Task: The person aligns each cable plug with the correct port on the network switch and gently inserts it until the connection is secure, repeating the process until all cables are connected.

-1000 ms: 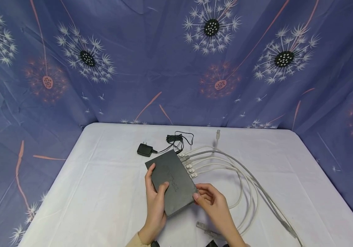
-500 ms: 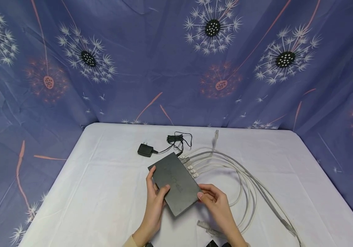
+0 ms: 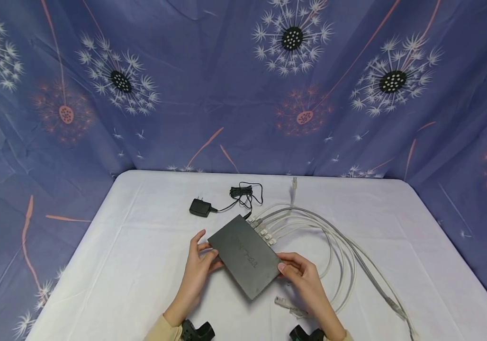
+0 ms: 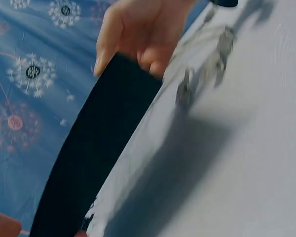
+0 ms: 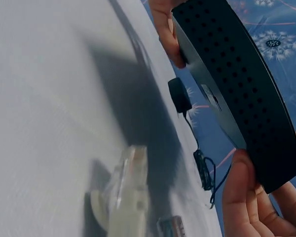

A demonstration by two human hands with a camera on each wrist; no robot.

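Note:
A dark grey network switch [image 3: 245, 255], lettered on top, is held tilted over the white table, its shadow falling below it in both wrist views. My left hand [image 3: 196, 265] holds its left corner, thumb at the top edge, index finger raised off it and other fingers partly hidden underneath. At the opposite corner, my right hand [image 3: 305, 277] pinches the case between thumb and fingers. Several network cable plugs [image 3: 265, 232] sit in a row along the far right side. The right wrist view shows a side wall with vent holes [image 5: 237, 74].
A black power adapter [image 3: 201, 207] with a bundled cord [image 3: 241, 192] lies behind the switch. Pale and grey network cables [image 3: 346, 246] loop across the right of the table. Loose cable plugs [image 3: 288, 304] lie by my right wrist. A blue dandelion-print curtain [image 3: 226, 85] hangs behind.
The switch has shifted slightly right and nearer me. My left hand has slid left, its thumb moving from the top face to the edge. My right hand keeps its pinch.

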